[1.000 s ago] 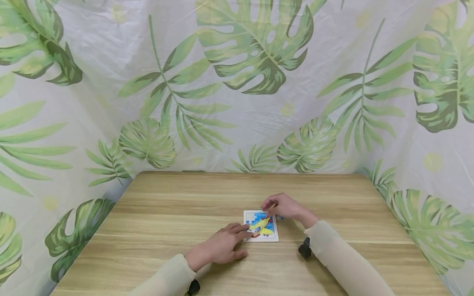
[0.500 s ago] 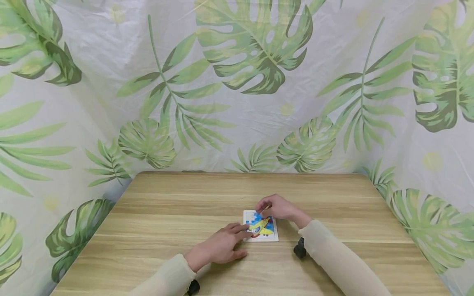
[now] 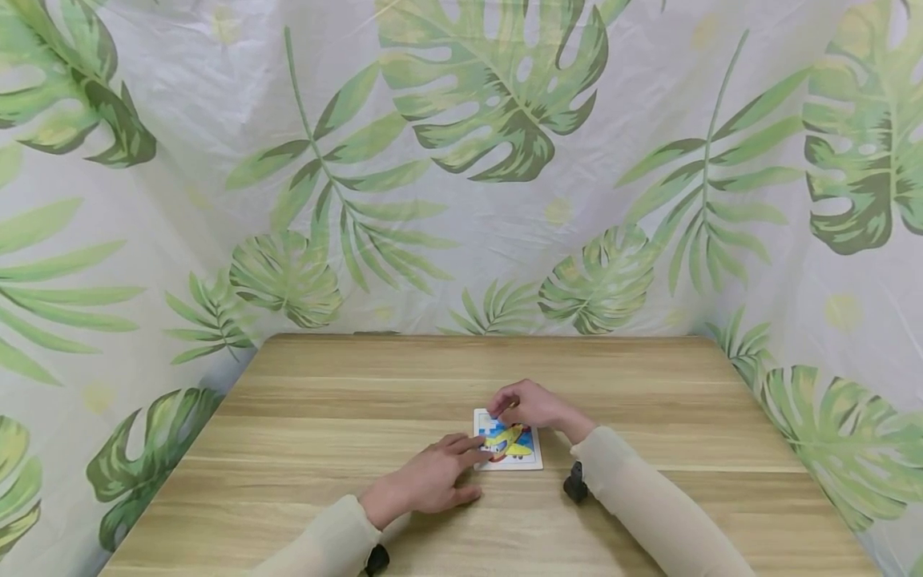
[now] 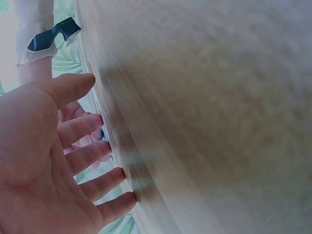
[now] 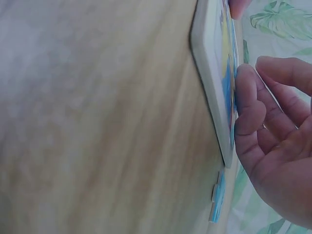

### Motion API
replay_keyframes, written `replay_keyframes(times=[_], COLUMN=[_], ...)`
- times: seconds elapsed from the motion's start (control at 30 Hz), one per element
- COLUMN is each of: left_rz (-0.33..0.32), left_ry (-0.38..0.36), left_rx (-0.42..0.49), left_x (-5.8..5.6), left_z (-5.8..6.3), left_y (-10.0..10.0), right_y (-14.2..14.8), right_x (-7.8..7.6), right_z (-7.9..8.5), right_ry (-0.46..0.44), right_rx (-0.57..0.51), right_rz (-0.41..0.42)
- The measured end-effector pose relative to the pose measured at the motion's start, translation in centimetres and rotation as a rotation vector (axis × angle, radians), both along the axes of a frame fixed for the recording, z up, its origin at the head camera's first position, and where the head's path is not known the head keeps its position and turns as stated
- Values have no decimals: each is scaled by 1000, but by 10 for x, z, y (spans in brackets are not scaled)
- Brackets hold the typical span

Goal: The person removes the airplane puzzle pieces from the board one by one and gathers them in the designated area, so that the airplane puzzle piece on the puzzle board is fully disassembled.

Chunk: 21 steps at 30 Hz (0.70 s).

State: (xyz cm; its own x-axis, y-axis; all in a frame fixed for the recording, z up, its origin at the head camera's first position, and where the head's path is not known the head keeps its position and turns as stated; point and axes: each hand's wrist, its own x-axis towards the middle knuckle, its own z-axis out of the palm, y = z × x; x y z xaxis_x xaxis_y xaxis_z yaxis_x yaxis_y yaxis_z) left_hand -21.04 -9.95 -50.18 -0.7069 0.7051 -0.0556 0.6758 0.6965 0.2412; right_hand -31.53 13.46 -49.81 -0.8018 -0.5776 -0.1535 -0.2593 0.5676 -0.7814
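Observation:
A small jigsaw puzzle [image 3: 517,450] with a yellow airplane on blue lies flat in its white frame on the table. Pale bare patches show at its upper left. My left hand [image 3: 436,474] has its fingers extended, the fingertips resting on the puzzle's left side. Over the top edge, my right hand [image 3: 537,405] curls its fingers, thumb and fingertips close to the surface. A small dark blue bit [image 4: 102,135], apparently a puzzle piece, shows among the right fingers in the left wrist view; the fingers hide most of it. The right wrist view shows the puzzle frame [image 5: 207,73] edge-on.
Loose blue puzzle pieces [image 5: 218,197] lie on the table beside the frame, under the right hand. The wood-grain table [image 3: 324,401] ends at a leaf-patterned cloth [image 3: 404,200] behind and at both sides. Each wrist carries a black camera mount [image 3: 575,483].
My right hand has moved left across the top of the puzzle, away from the loose pieces at its right. The left hand has stayed in place.

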Motion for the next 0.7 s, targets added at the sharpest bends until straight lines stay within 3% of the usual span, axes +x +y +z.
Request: replay_keyframes(times=[0.7], left_rz=[-14], left_ry=[11], left_rx=[5], left_x=[0], left_z=[0], left_y=[0], right_y=[-6], right_x=[0], right_z=[-1], right_ry=[27], right_rx=[1], right_rz=[44])
